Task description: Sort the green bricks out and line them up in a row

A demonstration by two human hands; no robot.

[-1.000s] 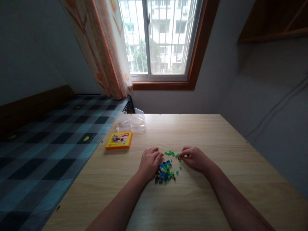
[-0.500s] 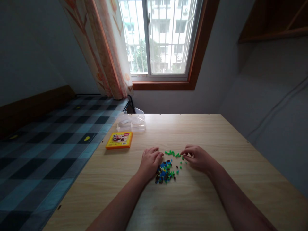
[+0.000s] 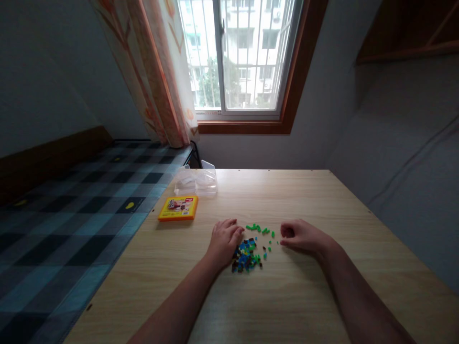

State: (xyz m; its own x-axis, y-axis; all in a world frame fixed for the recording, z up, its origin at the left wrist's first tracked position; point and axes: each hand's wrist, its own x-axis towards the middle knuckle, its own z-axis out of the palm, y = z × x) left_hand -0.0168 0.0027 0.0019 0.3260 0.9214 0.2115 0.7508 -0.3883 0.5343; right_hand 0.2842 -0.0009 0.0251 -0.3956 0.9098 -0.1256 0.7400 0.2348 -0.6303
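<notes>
Many small blue, brown and green plastic bricks (image 3: pixel 245 256), lower centre of frame, are best pinched singly, the right hand (image 3: pixel 303 236) curled (contents indiscernible), the left hand (image 3: pixel 224 241) outstretched alongside.

Daylight is pouring through the barred window (image 3: pixel 221 62) ahead of me, bleaching the building (image 3: pixel 246 40) outside, glossing the wooden tabletop (image 3: pixel 272 188), while the wooden shelf (image 3: pixel 412 31) is lying in gloom.

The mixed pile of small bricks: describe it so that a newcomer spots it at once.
Below the window, find the pale wooden table. On it rests the left hand, and the mixed pile of small bricks lies just to its right. Unlike the line of green pieces beyond it, the pile is a dense heap mixing blue, brown and green.
</notes>
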